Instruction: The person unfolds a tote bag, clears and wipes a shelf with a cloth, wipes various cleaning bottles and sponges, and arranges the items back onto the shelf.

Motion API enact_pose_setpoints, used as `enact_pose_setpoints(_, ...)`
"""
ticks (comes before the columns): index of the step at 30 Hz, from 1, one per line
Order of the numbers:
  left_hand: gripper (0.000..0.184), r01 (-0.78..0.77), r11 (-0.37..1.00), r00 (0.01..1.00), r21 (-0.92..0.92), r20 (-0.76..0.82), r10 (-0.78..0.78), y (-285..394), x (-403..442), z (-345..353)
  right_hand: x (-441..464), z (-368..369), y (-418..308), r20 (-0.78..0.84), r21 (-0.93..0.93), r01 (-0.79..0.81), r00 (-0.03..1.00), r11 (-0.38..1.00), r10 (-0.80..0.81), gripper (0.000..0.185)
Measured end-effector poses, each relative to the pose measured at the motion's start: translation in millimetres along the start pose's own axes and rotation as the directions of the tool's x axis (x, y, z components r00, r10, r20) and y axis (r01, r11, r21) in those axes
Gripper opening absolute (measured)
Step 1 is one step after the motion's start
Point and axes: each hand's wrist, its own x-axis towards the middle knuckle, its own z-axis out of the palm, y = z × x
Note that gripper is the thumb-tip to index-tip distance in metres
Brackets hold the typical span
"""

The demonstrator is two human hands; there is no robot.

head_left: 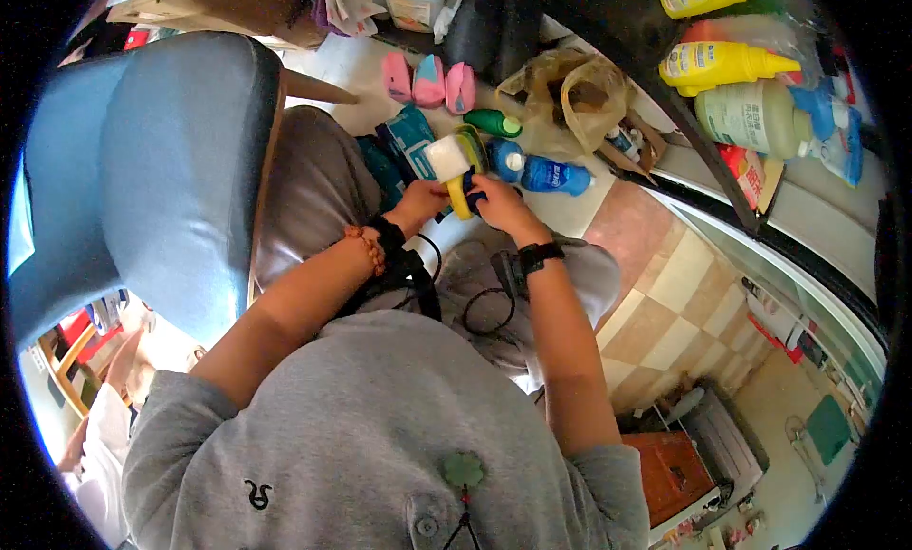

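In front of my knees, my right hand (501, 208) is closed around a yellow-handled tool (459, 200) with dark blue parts; its exact kind is not clear. At its far end shows a white, square block (446, 158). My left hand (418, 206) has its fingers bent at the tool's left side, and I cannot make out what they pinch. Just beyond lie a teal packet (408, 137), a green bottle (494, 123) and two blue bottles, one of them (558, 176) on its side.
Three pink packs (427, 82) and a crumpled plastic bag (573, 99) lie farther out on the floor. A blue chair (180, 161) stands at my left. On the right, a shelf holds yellow bottles (717, 64) and a large pale green bottle (750, 120).
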Motion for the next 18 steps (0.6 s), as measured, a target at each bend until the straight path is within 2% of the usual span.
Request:
enact_pose_setpoints(1, 0.019, -0.015, 0.999, 1.000, -0.050, 0.018, 0.016, -2.4, 1.3, 4.2, -2.5, -11.6, -14.3, 0.049, -0.213, -0.030, 0.998, 0.977, 0.042, 0.037)
enact_pose_setpoints(3, 0.021, -0.049, 0.988, 0.997, -0.149, 0.047, 0.056, -2.9, 5.2, 10.1, -4.2, -22.7, -29.8, 0.135, -0.292, -0.087, 0.982, 0.952, 0.131, 0.031)
enact_pose_setpoints(5, 0.019, 0.015, 0.997, 0.997, -0.080, 0.072, -0.009, 4.5, 5.4, 14.3, 0.8, -28.9, -30.4, 0.216, -0.373, -0.092, 0.959, 0.923, 0.183, 0.028)
enact_pose_setpoints(6, 0.019, 0.051, 0.998, 0.995, -0.045, 0.083, -0.047, 12.4, -0.2, 16.5, 7.5, -25.3, -18.7, 0.224, -0.372, -0.144, 0.945, 0.917, 0.240, 0.028)
enact_pose_setpoints(8, 0.025, -0.007, 0.988, 0.987, -0.156, 0.157, 0.032, 27.8, -10.1, 19.9, 23.8, -19.7, 10.4, 0.242, -0.374, -0.250, 0.904, 0.893, 0.354, 0.027)
enact_pose_setpoints(9, 0.027, -0.062, 0.976, 0.981, -0.211, 0.167, 0.099, 20.2, -4.7, 23.2, 24.8, -29.7, 8.7, 0.247, -0.400, -0.217, 0.910, 0.891, 0.333, 0.028)
enact_pose_setpoints(10, 0.030, -0.115, 0.957, 0.971, -0.265, 0.174, 0.165, 31.1, -10.1, 25.0, 24.8, -43.4, 1.3, 0.217, -0.388, -0.274, 0.901, 0.880, 0.376, 0.029)
enact_pose_setpoints(11, 0.040, -0.050, 0.964, 0.986, -0.263, 0.138, 0.089, 42.0, -16.3, 26.3, 18.7, -51.1, -2.9, 0.045, -0.448, -0.374, 0.898, 0.812, 0.438, 0.029)
enact_pose_setpoints(12, 0.041, -0.103, 0.976, 0.979, -0.194, 0.152, 0.133, 34.2, -4.9, 25.1, 11.9, -57.8, -7.6, -0.132, -0.487, -0.473, 0.871, 0.734, 0.474, 0.030)
enact_pose_setpoints(13, 0.042, -0.156, 0.980, 0.971, -0.124, 0.165, 0.175, 17.4, 15.8, 23.1, 3.9, -65.7, -17.2, -0.223, -0.437, -0.539, 0.840, 0.720, 0.494, 0.027)
enact_pose_setpoints(14, 0.044, -0.203, 0.978, 0.960, -0.053, 0.185, 0.210, 6.9, 26.3, 20.4, 0.5, -64.4, 3.9, -0.219, -0.407, -0.456, 0.890, 0.791, 0.401, 0.026)
enact_pose_setpoints(16, 0.043, -0.158, 0.986, 0.957, -0.060, 0.238, 0.168, 16.2, 21.4, 12.6, -27.5, -74.1, -17.5, -0.274, -0.051, -0.290, 0.924, 0.956, 0.265, 0.028)
enact_pose_setpoints(17, 0.043, -0.140, 0.988, 0.952, -0.060, 0.267, 0.151, 24.5, 19.6, 10.3, -34.4, -65.6, -13.1, -0.324, 0.156, -0.202, 0.914, 0.967, 0.244, 0.028)
enact_pose_setpoints(18, 0.042, -0.037, 0.995, 0.959, -0.094, 0.277, 0.062, 28.0, 19.0, 12.1, -40.7, -54.7, -10.8, -0.376, 0.349, -0.097, 0.897, 0.932, 0.234, 0.029)
